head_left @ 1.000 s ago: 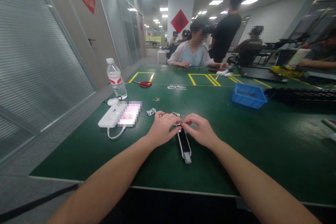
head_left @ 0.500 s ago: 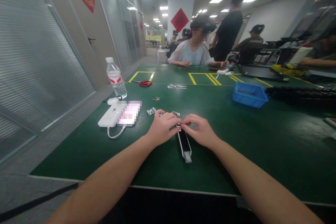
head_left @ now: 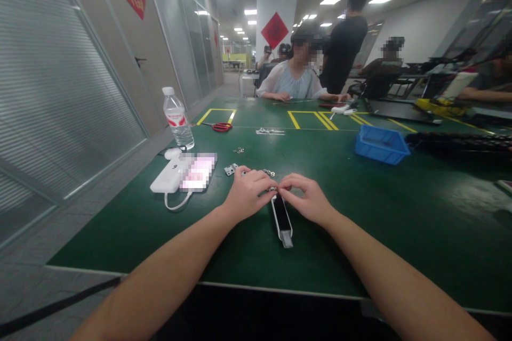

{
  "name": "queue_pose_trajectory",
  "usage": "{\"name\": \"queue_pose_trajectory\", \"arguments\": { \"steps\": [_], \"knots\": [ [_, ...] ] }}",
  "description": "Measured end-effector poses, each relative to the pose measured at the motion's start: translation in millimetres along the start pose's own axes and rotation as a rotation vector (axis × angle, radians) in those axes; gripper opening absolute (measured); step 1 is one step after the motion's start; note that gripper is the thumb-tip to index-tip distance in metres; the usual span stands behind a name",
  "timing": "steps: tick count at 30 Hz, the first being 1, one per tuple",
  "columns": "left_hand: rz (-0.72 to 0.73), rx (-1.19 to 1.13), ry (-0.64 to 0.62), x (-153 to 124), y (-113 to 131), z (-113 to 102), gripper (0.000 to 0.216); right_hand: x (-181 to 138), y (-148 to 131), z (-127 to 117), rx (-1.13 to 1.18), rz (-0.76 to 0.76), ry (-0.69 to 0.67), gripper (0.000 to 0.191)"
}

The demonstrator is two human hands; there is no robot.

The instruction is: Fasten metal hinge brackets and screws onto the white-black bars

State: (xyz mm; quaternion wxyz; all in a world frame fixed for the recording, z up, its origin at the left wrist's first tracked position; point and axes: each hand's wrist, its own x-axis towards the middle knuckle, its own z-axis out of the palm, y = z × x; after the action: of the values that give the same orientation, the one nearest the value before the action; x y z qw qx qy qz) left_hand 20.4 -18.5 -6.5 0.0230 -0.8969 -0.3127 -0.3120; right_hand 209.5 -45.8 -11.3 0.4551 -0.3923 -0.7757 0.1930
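In front of me on the green table (head_left: 184, 248) lies a long, narrow white-and-black device (head_left: 282, 217), its grey metal tip pointing towards me. My left hand (head_left: 250, 194) and my right hand (head_left: 306, 200) meet over its far end, thumbs and fingertips pinched together. Something tiny and shiny shows between the fingertips, too small to name. Just beyond the fingers sit several small metal rings (head_left: 269, 172). A small grey metal plate with holes (head_left: 231, 170) lies past my left hand, and my fingers partly cover another bit beside it.
To the left are a white power bank (head_left: 165, 178), a phone (head_left: 201, 171) and a water bottle (head_left: 178, 122). Red-handled scissors (head_left: 221, 127), more small rings (head_left: 239, 150) and a metal strip (head_left: 270, 131) lie farther back. A blue bin (head_left: 381, 145) stands right; a person (head_left: 294, 82) sits opposite.
My fingertips have shifted very slightly over the device's far end, and the right ones sit a touch farther right. The device and nearby parts stay in place.
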Motion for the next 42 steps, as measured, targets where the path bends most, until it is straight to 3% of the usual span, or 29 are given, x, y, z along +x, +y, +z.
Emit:
{"name": "queue_pose_trajectory", "arguments": {
  "steps": [12, 23, 30, 38, 42],
  "knots": [
    [0.072, -0.015, 0.079, -1, 0, -2, 0.014, -1, 0, 0, 0.036, 0.037, -0.002, 0.012],
    [0.065, -0.016, 0.055, -1, 0, -1, 0.014, 0, 0, -1, 0.052, 0.059, -0.015, 0.01],
    [-0.055, -0.042, -0.085, 1, 2, -3, 0.037, 1, 16, -13, -0.126, 0.092, 0.014, 0.011],
    [-0.197, -0.055, -0.232, 1, -2, 1, 0.018, 1, 29, -21, -0.369, 0.133, -0.08, 0.008],
    [-0.257, -0.059, -0.255, 1, -7, 5, 0.018, 0, 35, -22, -0.398, 0.186, -0.128, 0.009]
  ]
}}
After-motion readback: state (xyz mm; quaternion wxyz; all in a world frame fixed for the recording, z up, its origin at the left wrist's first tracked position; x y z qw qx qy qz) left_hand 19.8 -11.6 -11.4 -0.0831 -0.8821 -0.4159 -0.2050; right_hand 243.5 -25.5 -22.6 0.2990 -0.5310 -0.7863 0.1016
